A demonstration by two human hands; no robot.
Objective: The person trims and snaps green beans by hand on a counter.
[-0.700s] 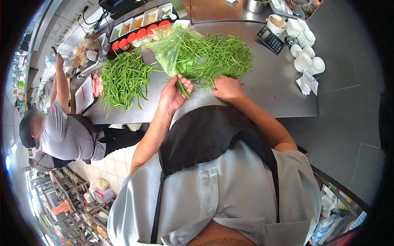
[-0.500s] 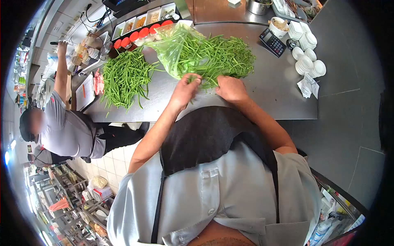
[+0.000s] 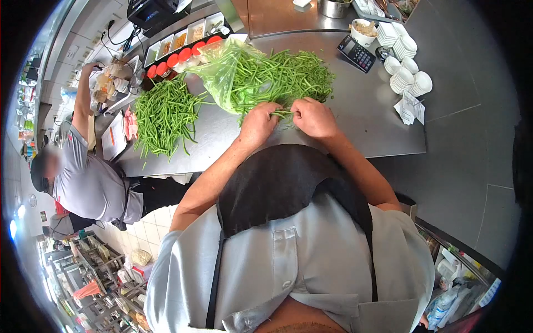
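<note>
Both hands meet at the near side of a green bean heap [image 3: 302,75] that spills out of a clear green plastic bag [image 3: 219,83]. My left hand [image 3: 260,123] is closed in a pinch on green beans [image 3: 283,113]. Opposite it, my right hand [image 3: 314,118] pinches the other end of these beans, its fingers curled. How many beans are between the hands I cannot tell. To the left of the bag lies a second pile of green beans [image 3: 166,116], loose on the steel counter [image 3: 222,133].
Red-lidded jars [image 3: 172,60] and a tray of white containers [image 3: 194,30] stand at the back left. A calculator [image 3: 356,54], a tub [image 3: 363,32] and stacked white cups [image 3: 402,80] are at the right. A co-worker [image 3: 91,177] reaches over the counter's left end.
My left hand has moved right toward my right hand, and beans now stretch between the two. The view has shifted slightly. The co-worker's raised hand has lowered a little.
</note>
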